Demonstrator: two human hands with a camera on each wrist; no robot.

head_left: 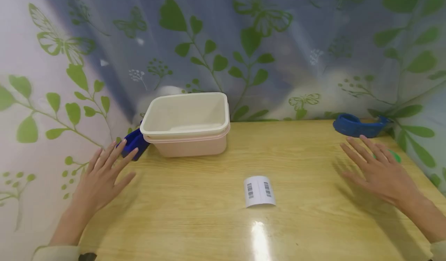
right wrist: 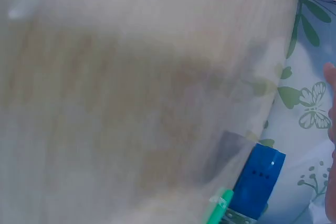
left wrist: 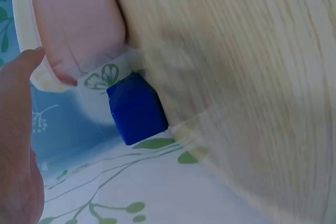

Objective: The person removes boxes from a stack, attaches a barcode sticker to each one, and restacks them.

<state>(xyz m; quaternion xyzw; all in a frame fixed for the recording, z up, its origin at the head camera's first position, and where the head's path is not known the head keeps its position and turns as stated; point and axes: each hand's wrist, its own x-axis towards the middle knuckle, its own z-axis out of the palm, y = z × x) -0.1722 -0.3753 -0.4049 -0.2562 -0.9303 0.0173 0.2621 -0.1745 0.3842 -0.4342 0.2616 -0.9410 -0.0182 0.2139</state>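
My left hand [head_left: 102, 176] is held with fingers spread at the left side of the wooden table [head_left: 195, 210], holding nothing. Just past its fingertips lies a dark blue object [head_left: 136, 144], partly hidden behind the containers; its kind is unclear. On the right, my other hand [head_left: 385, 176] is likewise spread and holds nothing. Beyond it lies a blue curved object [head_left: 360, 126], perhaps a tape dispenser. A bright green item [right wrist: 219, 207] is beside that object, mostly hidden by the hand in the head view. Between the hands lies a white curled paper [head_left: 259, 193] with printed barcodes.
A cream plastic container [head_left: 184, 131] sits nested in a pink one [head_left: 193, 148] at the back left of the table. A curtain [head_left: 271, 79] with leaves and butterflies hangs along the back, and similar patterned cloth borders both sides.
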